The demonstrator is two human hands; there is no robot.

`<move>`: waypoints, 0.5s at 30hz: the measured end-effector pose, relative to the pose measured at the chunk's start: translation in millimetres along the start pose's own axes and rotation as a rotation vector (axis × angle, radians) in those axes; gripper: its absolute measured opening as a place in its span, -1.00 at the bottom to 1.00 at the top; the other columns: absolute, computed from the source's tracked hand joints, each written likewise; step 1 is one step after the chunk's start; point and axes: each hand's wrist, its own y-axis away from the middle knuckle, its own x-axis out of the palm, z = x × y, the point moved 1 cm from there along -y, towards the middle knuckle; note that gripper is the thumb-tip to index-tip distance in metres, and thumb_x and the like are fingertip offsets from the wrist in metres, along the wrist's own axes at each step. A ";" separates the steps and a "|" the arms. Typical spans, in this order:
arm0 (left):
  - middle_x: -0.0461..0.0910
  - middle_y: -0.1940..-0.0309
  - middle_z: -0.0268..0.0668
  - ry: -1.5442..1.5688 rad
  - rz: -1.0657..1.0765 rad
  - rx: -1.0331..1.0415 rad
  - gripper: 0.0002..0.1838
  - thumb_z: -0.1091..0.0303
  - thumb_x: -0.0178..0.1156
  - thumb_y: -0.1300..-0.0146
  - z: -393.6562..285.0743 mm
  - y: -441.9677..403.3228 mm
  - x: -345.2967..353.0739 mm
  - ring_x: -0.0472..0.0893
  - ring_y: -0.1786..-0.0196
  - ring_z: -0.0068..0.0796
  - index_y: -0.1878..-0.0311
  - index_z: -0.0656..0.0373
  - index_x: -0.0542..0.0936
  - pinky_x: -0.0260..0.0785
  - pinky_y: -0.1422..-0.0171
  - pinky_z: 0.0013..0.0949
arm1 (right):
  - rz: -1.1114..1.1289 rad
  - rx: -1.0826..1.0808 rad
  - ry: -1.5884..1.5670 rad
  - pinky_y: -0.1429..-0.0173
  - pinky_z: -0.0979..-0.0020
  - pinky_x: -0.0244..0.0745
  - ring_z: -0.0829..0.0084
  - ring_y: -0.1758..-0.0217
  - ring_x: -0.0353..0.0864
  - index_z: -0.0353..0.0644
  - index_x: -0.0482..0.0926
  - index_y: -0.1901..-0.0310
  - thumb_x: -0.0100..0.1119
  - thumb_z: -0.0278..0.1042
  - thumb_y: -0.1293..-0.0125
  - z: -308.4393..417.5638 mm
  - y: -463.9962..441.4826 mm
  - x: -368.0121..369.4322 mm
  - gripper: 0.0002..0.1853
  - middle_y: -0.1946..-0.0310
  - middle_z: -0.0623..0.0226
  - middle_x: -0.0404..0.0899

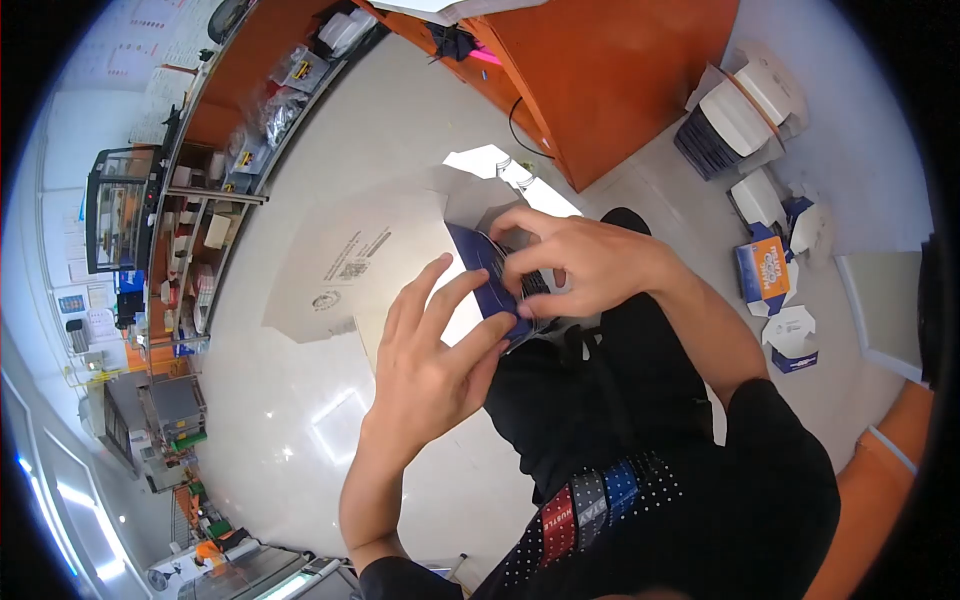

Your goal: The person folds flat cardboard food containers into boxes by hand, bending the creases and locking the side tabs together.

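A partly folded cardboard box [400, 235] is held over my lap. Its large pale panel with printed text and a code spreads to the left, and a dark blue side [470, 255] faces my hands. My left hand [430, 345] presses its fingertips and thumb on the blue side's near edge, with the other fingers stretched. My right hand [585, 262] has curled fingers gripping the blue side's right part, thumb close to the left fingertips. Dark printed material shows under the right fingers; I cannot make out its kind. The box's underside is hidden.
On the floor to the right lie several flattened or folded cartons, among them an orange and blue box [765, 272] and a stack of cartons [722, 130]. An orange cabinet [610, 90] stands ahead. Shelving with bagged items [283, 110] runs along the left.
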 end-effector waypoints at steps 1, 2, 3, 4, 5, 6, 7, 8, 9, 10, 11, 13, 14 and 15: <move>0.62 -0.18 -0.19 -0.010 -0.031 0.006 -0.69 0.48 0.53 0.06 -2.2 -2.0 0.4 0.56 -0.33 0.06 0.18 0.01 0.78 0.51 -0.26 -0.02 | 0.040 -0.002 -0.045 0.05 0.37 0.68 0.22 0.03 0.74 -0.23 0.70 0.16 0.46 -0.40 -0.22 -3.3 3.4 -0.3 -0.81 -0.32 0.05 0.39; 0.62 -0.16 -0.20 0.010 -0.027 -0.006 -0.70 0.48 0.53 0.06 -3.3 -1.6 1.6 0.59 -0.28 0.03 0.19 0.01 0.78 0.53 -0.22 -0.04 | 0.079 -0.005 -0.090 0.03 0.38 0.69 0.21 0.00 0.74 -0.23 0.71 0.15 0.48 -0.41 -0.20 -5.7 5.8 0.0 -0.79 -0.35 0.01 0.35; 0.63 -0.14 -0.21 0.029 -0.023 -0.016 -0.71 0.48 0.52 0.05 -3.2 -1.3 0.8 0.62 -0.23 -0.01 0.20 0.01 0.78 0.54 -0.17 -0.06 | 0.096 0.008 -0.113 -0.08 0.33 0.68 0.16 -0.07 0.73 -0.23 0.71 0.15 0.52 -0.45 -0.14 -6.0 5.5 0.9 -0.76 -0.41 -0.02 0.27; 0.64 -0.12 -0.22 0.046 -0.019 -0.026 -0.72 0.48 0.52 0.05 -4.0 -1.3 1.6 0.65 -0.18 -0.04 0.21 0.01 0.78 0.56 -0.13 -0.08 | 0.082 -0.002 -0.104 -0.12 0.31 0.67 0.16 -0.08 0.72 -0.22 0.72 0.16 0.52 -0.45 -0.13 -7.6 6.7 2.2 -0.76 -0.41 -0.01 0.28; 0.65 -0.09 -0.23 0.031 -0.021 -0.034 -0.73 0.48 0.51 0.05 -5.4 -1.8 2.4 0.66 -0.14 -0.07 0.22 0.02 0.78 0.56 -0.09 -0.10 | 0.068 -0.012 -0.097 -0.15 0.29 0.65 0.15 -0.09 0.72 -0.22 0.72 0.17 0.52 -0.45 -0.13 -9.4 8.2 4.5 -0.77 -0.41 -0.01 0.29; 0.65 -0.07 -0.24 0.016 -0.021 -0.043 -0.74 0.48 0.50 0.05 -7.4 -2.2 3.4 0.67 -0.09 -0.10 0.23 0.02 0.78 0.56 -0.05 -0.11 | 0.054 -0.023 -0.093 -0.18 0.26 0.63 0.15 -0.09 0.71 -0.21 0.73 0.18 0.53 -0.45 -0.12 -10.8 9.9 7.2 -0.77 -0.41 0.00 0.30; 0.66 -0.05 -0.25 0.000 -0.020 -0.052 -0.75 0.48 0.50 0.06 -8.8 -2.7 4.1 0.69 -0.05 -0.13 0.24 0.02 0.78 0.57 -0.02 -0.13 | 0.041 -0.023 -0.095 -0.22 0.24 0.61 0.15 -0.11 0.70 -0.20 0.73 0.20 0.53 -0.45 -0.12 -11.7 11.5 9.4 -0.79 -0.41 0.01 0.30; 0.66 -0.04 -0.26 -0.027 -0.017 -0.025 -0.74 0.48 0.49 0.06 -10.0 -3.0 4.3 0.68 -0.06 -0.13 0.24 0.01 0.78 0.56 -0.02 -0.13 | 0.029 -0.024 -0.097 -0.25 0.22 0.59 0.15 -0.12 0.69 -0.18 0.74 0.22 0.53 -0.46 -0.11 -12.2 12.8 11.2 -0.81 -0.42 0.02 0.30; 0.66 -0.02 -0.27 -0.052 -0.012 0.001 -0.74 0.48 0.48 0.06 -11.1 -3.2 4.4 0.68 -0.06 -0.14 0.23 0.01 0.77 0.56 -0.02 -0.12 | 0.016 -0.023 -0.101 -0.28 0.20 0.57 0.14 -0.13 0.68 -0.17 0.75 0.25 0.53 -0.46 -0.10 -13.0 14.0 12.6 -0.82 -0.42 0.02 0.30; 0.66 -0.01 -0.29 -0.078 -0.007 0.028 -0.74 0.49 0.47 0.06 -11.8 -3.5 4.2 0.67 -0.07 -0.15 0.23 0.01 0.77 0.56 -0.02 -0.12 | 0.012 -0.029 -0.098 -0.28 0.20 0.56 0.15 -0.13 0.67 -0.16 0.75 0.27 0.53 -0.46 -0.10 -14.1 14.6 13.7 -0.84 -0.43 0.03 0.30; 0.66 0.00 -0.30 -0.109 0.000 0.043 -0.73 0.49 0.46 0.06 -12.6 -3.9 4.3 0.67 -0.08 -0.15 0.22 0.01 0.76 0.56 -0.02 -0.13 | 0.008 -0.036 -0.094 -0.29 0.20 0.55 0.15 -0.14 0.67 -0.14 0.75 0.29 0.53 -0.46 -0.10 -15.2 15.7 14.7 -0.85 -0.44 0.03 0.29; 0.66 0.02 -0.32 -0.172 0.010 0.069 -0.71 0.51 0.43 0.06 -15.3 -3.9 5.4 0.66 -0.10 -0.15 0.21 0.01 0.75 0.56 -0.03 -0.13 | 0.004 -0.035 -0.106 -0.31 0.19 0.54 0.15 -0.15 0.66 -0.13 0.75 0.32 0.53 -0.45 -0.10 -16.0 17.2 16.3 -0.87 -0.45 0.04 0.29; 0.66 0.02 -0.33 -0.179 0.017 0.065 -0.71 0.51 0.42 0.06 -16.4 -4.4 5.6 0.65 -0.12 -0.14 0.20 0.00 0.75 0.56 -0.04 -0.13 | 0.001 -0.028 -0.121 -0.31 0.19 0.53 0.15 -0.16 0.65 -0.13 0.75 0.32 0.53 -0.45 -0.10 -15.9 17.0 16.4 -0.88 -0.45 0.04 0.29; 0.65 0.02 -0.33 -0.188 0.023 0.064 -0.70 0.52 0.42 0.06 -16.7 -5.6 5.2 0.64 -0.13 -0.14 0.19 0.00 0.75 0.56 -0.05 -0.12 | -0.003 -0.023 -0.135 -0.32 0.19 0.53 0.15 -0.17 0.64 -0.12 0.75 0.33 0.53 -0.45 -0.09 -15.9 16.2 15.6 -0.88 -0.45 0.04 0.29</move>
